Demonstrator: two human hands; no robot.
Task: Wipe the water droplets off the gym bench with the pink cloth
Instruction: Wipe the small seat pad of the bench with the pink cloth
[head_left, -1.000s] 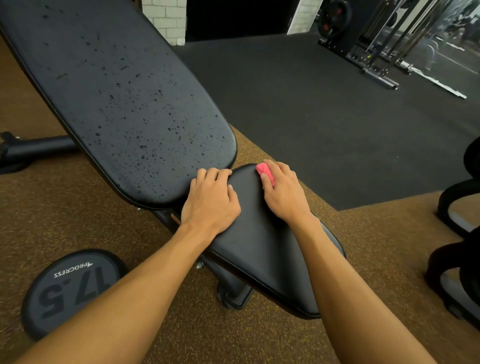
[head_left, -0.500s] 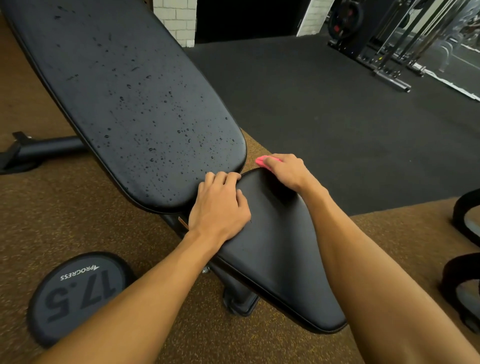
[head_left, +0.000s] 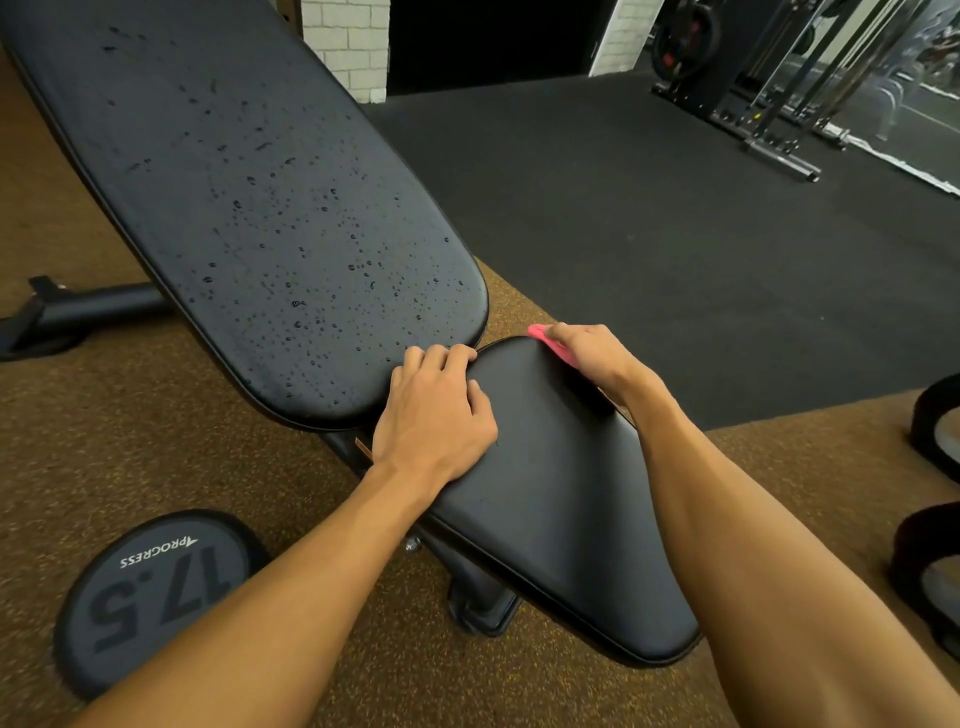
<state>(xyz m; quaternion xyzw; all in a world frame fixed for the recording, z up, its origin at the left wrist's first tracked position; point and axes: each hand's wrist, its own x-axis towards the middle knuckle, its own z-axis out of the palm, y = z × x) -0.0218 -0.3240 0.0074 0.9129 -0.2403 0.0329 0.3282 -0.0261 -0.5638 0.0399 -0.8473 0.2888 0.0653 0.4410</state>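
We took the seat pad (head_left: 545, 467) of the gym bench (head_left: 483, 603) as our landmark. Our right hand (head_left: 587, 353) had its grip closed on the pink cloth (head_left: 544, 336), bunched against the seat pad's far right edge. Our left hand (head_left: 436, 410) lay on the seat pad's far end, its grip hooked over that edge, fingers curled into the gap. The seat pad looked dry, so we judged that part done. Beyond the seat pad, the back pad (head_left: 234, 156) was speckled with water droplets (head_left: 332, 291), unwiped: most of the job lay ahead.
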